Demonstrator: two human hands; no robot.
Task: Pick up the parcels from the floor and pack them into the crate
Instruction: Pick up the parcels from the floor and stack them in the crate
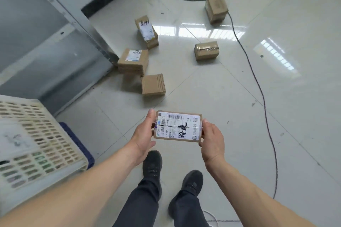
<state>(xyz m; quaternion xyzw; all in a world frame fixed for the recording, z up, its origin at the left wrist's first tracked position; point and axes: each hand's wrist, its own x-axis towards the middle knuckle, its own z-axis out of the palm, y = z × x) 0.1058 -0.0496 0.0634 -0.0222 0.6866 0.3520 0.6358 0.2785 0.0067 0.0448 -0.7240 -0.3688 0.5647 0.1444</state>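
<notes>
A single wide-angle view looks from the person's head steeply down and forward, close over both forearms and the dark shoes (153, 164), taking in the tiled floor (239, 97) ahead and the slatted crate (42, 140) at lower left.

Cream crate (55, 145) left, bare tiled floor (230, 116) ahead, black cable (262, 97) right

Glossy tiled floor (230, 88), with five cardboard parcels (133, 61) scattered on it, a black cable (258, 86) snaking past, a slatted crate (36, 143) at left.
</notes>
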